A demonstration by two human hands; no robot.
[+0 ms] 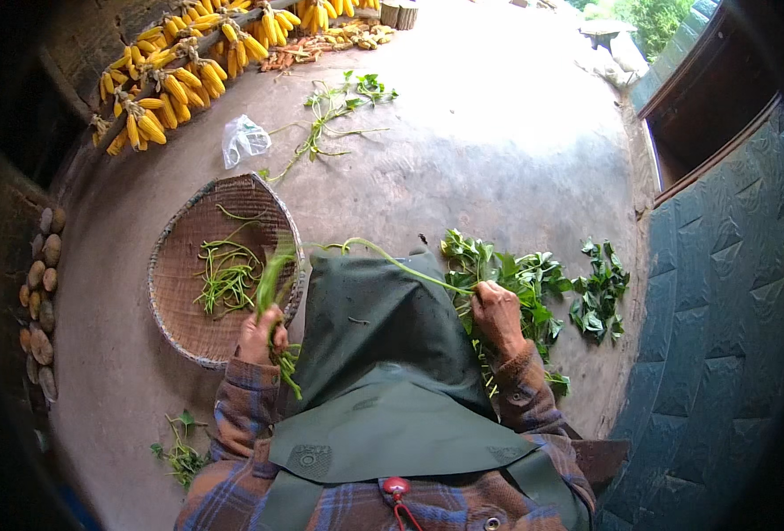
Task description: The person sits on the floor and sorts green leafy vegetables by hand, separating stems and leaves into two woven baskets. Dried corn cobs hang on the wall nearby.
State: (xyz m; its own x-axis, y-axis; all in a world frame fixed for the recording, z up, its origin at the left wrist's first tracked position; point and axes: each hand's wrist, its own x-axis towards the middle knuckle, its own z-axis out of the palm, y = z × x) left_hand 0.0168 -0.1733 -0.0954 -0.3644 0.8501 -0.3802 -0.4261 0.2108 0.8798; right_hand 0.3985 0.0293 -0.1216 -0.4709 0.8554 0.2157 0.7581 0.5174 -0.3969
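My left hand (262,336) is closed around a bunch of green stems (273,279), blurred at the top, at the right rim of a woven basket (172,318). Inside that basket lies a loose heap of green stems (229,275). One long pale green stem (405,267) arches over the dark green apron (392,318) on my lap, and its right end is pinched in my right hand (497,308). Beside and beyond my right hand, leafy green vines (531,279) are heaped on the floor. Whether the long stem joins the bunch in my left hand cannot be told.
A smaller leafy pile (599,292) lies near the green door (690,318). Loose vines (322,126) and a clear plastic bag (244,141) are on the floor beyond the basket. Corn cobs (179,86) hang at the upper left. Leafy sprigs (186,458) lie at the lower left.
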